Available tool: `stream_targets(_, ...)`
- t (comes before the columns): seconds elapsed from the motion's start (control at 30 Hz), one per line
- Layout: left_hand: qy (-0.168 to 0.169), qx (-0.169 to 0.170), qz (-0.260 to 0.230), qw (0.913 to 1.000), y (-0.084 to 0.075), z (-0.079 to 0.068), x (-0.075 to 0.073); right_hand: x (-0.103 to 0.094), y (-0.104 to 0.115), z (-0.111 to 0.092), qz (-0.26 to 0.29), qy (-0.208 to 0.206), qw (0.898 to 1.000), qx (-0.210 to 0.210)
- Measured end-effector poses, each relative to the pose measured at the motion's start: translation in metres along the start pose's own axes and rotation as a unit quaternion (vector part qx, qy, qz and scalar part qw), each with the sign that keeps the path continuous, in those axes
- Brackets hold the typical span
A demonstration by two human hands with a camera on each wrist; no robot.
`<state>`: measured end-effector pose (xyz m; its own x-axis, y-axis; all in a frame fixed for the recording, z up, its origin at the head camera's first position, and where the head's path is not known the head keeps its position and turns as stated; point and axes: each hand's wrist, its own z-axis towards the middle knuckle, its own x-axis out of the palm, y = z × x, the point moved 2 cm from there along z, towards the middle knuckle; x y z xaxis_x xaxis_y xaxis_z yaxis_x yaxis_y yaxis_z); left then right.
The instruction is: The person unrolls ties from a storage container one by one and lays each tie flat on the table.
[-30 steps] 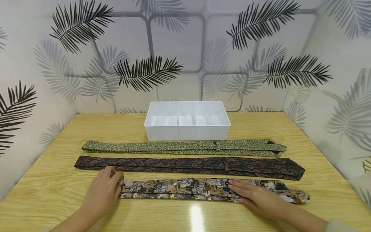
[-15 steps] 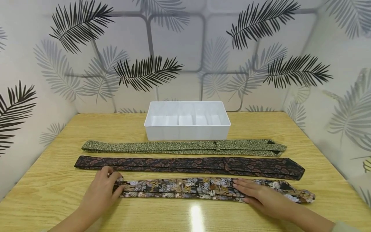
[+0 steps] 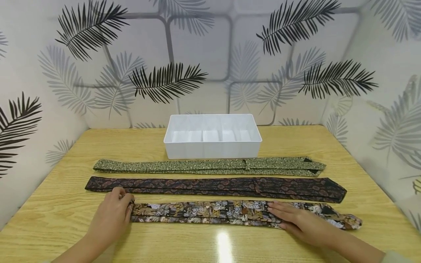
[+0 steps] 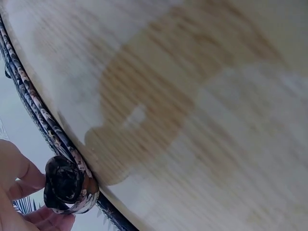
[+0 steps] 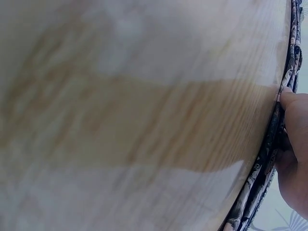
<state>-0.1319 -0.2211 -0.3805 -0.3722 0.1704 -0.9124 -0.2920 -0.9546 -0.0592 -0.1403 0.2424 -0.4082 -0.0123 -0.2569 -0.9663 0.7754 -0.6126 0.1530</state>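
Observation:
A multicoloured patterned necktie [image 3: 197, 213] lies folded lengthwise along the front of the table. At its left end my left hand [image 3: 110, 215] pinches a small coil of the tie [image 4: 65, 185], which shows between thumb and fingers in the left wrist view. Near the tie's wide end rests my right hand [image 3: 302, 224], fingers extended across the fabric. The pointed tip extends beyond that hand on the right. Behind it lie a dark paisley necktie [image 3: 210, 187] and, farther back, a green floral necktie [image 3: 197, 166], both stretched out roughly parallel.
A white divided box [image 3: 213, 149] stands at the back middle of the wooden table [image 3: 59, 204], just behind the green tie. Leaf-patterned wall covering [image 3: 204, 98] encloses the back and sides.
My right hand and the patterned tie's pointed tip have shifted right. My left hand has moved slightly left with the coiled end, so the hands are farther apart.

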Motion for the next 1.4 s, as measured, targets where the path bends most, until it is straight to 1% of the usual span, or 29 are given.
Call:
stream_targets(0.1,-0.010,0.005,0.006,0.9999,0.002,0.000,0.001,-0.001,-0.001,-0.001,-0.004,-0.005,1.000,-0.006)
stream_targets(0.3,-0.022,-0.001,-0.021,0.9995,0.009,-0.004,0.005,-0.002,-0.002,-0.002,0.000,-0.010,1.000,-0.016)
stream_targets(0.37,-0.029,0.001,-0.026,0.9993,0.011,-0.005,0.005,-0.001,-0.003,-0.002,0.001,-0.007,1.000,-0.011)
stream_targets(0.43,-0.027,0.000,-0.026,0.9993,0.013,-0.005,0.005,-0.002,-0.003,-0.002,0.001,-0.005,1.000,-0.006)
stream_targets(0.6,-0.006,-0.016,-0.032,0.9993,0.019,-0.006,0.002,-0.002,-0.003,-0.002,0.000,-0.003,1.000,-0.004)
stream_targets(0.67,-0.007,-0.021,-0.036,0.9991,0.021,-0.007,0.001,-0.001,-0.002,-0.002,0.002,-0.001,1.000,-0.007)
stream_targets(0.83,-0.024,-0.011,-0.037,0.9990,0.027,-0.011,-0.002,0.000,-0.001,-0.002,0.004,-0.002,1.000,-0.005)
stream_targets(0.9,-0.018,-0.015,-0.039,0.9989,0.029,-0.011,-0.003,0.000,-0.001,-0.002,0.003,-0.003,1.000,-0.006)
stream_targets(1.0,0.001,-0.036,-0.044,0.9984,0.032,-0.012,-0.004,0.000,-0.002,-0.002,0.004,-0.002,1.000,-0.010)
stream_targets(1.1,0.012,-0.053,-0.050,0.9973,0.033,-0.013,-0.004,0.000,-0.002,-0.002,0.006,0.001,1.000,-0.010)
stream_targets(1.27,0.022,-0.071,-0.061,0.9954,0.036,-0.015,-0.004,-0.001,-0.003,-0.002,0.007,0.006,1.000,-0.007)
stream_targets(1.4,0.016,-0.073,-0.057,0.9955,0.039,-0.016,-0.004,-0.002,-0.002,-0.002,0.003,0.004,1.000,-0.008)
